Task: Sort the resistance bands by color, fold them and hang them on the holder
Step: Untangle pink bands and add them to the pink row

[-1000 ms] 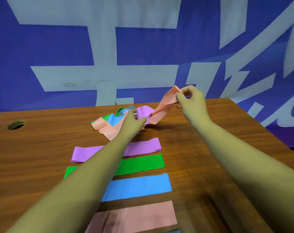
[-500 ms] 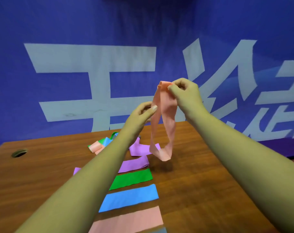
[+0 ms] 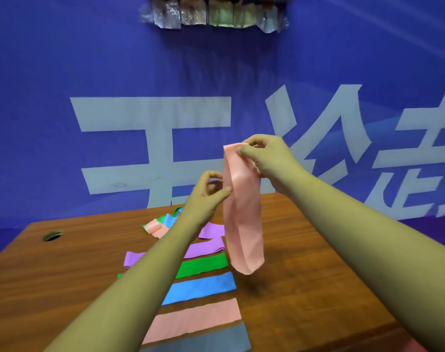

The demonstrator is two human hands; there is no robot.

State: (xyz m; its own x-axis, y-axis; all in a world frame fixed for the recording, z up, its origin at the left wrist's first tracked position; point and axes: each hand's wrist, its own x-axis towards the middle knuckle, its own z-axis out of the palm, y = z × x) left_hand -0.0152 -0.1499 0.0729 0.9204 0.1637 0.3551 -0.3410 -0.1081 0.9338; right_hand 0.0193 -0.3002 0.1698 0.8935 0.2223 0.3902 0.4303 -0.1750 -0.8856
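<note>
My right hand [image 3: 267, 158] pinches the top of a pink resistance band [image 3: 243, 217], which hangs as a loop above the wooden table [image 3: 305, 262]. Just left of the band, my left hand [image 3: 206, 196] has its thumb and fingers apart, the fingertips touching its edge. Flat bands lie in a row on the table: purple [image 3: 203, 248], green [image 3: 203, 266], blue [image 3: 201, 288], pink [image 3: 196, 318] and grey [image 3: 211, 339]. A small tangled pile of bands [image 3: 160, 224] lies further back, partly hidden by my left arm.
A blue banner with large white characters [image 3: 153, 128] hangs behind the table. Crinkled shiny items [image 3: 211, 13] hang high on it. A round cable hole [image 3: 52, 235] sits at the table's far left. The right table edge runs down to the lower right.
My right hand lifted the pink band higher, so it hangs straighter and fully off the table. My left hand moved up beside it. The view tilted upward.
</note>
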